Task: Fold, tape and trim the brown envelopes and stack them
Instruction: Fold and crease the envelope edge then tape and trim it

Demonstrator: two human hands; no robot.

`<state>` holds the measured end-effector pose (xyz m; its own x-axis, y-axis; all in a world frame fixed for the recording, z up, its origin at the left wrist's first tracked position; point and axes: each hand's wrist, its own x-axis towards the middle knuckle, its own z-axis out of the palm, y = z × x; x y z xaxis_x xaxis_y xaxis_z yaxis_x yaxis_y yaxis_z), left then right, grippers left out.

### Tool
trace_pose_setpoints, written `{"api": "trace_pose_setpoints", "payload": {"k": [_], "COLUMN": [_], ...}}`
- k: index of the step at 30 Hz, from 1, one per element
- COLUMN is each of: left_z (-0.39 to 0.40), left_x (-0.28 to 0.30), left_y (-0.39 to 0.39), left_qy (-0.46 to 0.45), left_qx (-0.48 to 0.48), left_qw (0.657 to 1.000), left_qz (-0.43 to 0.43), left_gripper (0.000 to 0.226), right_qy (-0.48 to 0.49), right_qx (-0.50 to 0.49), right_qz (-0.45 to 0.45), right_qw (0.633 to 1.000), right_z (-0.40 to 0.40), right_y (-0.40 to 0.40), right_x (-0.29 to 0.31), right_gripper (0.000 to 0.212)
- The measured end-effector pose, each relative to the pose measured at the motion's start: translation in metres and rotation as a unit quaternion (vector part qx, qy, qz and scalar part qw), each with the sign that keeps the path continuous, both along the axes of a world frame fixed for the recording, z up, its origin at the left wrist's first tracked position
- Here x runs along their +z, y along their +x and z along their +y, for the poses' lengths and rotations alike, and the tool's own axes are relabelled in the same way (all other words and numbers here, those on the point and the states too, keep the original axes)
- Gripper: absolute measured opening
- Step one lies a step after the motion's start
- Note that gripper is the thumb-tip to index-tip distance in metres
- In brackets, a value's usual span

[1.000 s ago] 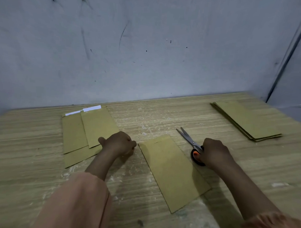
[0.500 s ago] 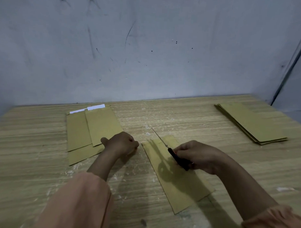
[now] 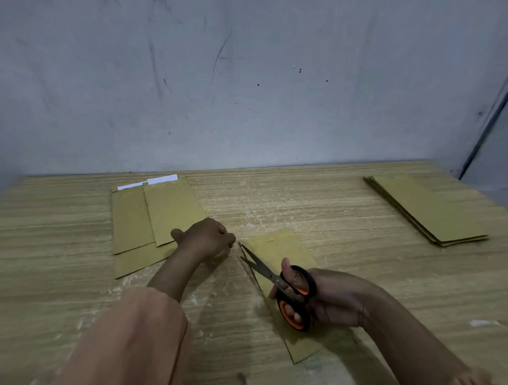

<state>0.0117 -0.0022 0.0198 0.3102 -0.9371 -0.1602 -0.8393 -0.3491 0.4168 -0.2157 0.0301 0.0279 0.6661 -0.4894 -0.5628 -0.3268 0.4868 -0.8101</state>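
1. A flat brown envelope [image 3: 276,248] lies slantwise at the tabletop's [image 3: 318,212] middle, partly under the right hand [image 3: 329,298], whose grip holds black-and-orange scissors [image 3: 284,282] with blades parted at its left edge.
2. The left hand [image 3: 206,238] is a closed fist, its contents hidden.
3. Envelope piles sit left [image 3: 160,212] and far right [image 3: 427,211] on pale scuffed wood; the grey wall [image 3: 250,91] is scratched.

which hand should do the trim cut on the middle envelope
Right. The right hand already grips the scissors, blades parted at the middle envelope's far left corner. The left hand is fisted on the table beside that corner, holding no visible tool.
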Motion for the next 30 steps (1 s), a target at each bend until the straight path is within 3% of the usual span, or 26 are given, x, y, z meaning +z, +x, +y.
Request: {"api": "trace_pose_setpoints", "payload": {"k": [10,16,30], "left_z": [-0.005,-0.002,0.002], "left_x": [-0.008,-0.002,0.002], "left_y": [0.008,0.004,0.001], "left_qy": [-0.002,-0.002,0.011], "left_qx": [-0.015,0.005,0.008], "left_qw": [1.0,1.0,0.998], "left_qz": [0.024,-0.009,-0.067], "left_gripper": [0.033,0.031,0.03], "right_qy": [0.059,0.053,-0.039], "right_qx": [-0.052,-0.078,-0.112], "right_qz": [-0.026,-0.028,0.004], "right_qw": [0.997,0.995,0.993], "right_z": [-0.002,-0.002,0.005], "right_y": [0.024,0.031,0.035], "right_x": [-0.006,-0.009,-0.006], "right_gripper": [0.067,0.063,0.055]}}
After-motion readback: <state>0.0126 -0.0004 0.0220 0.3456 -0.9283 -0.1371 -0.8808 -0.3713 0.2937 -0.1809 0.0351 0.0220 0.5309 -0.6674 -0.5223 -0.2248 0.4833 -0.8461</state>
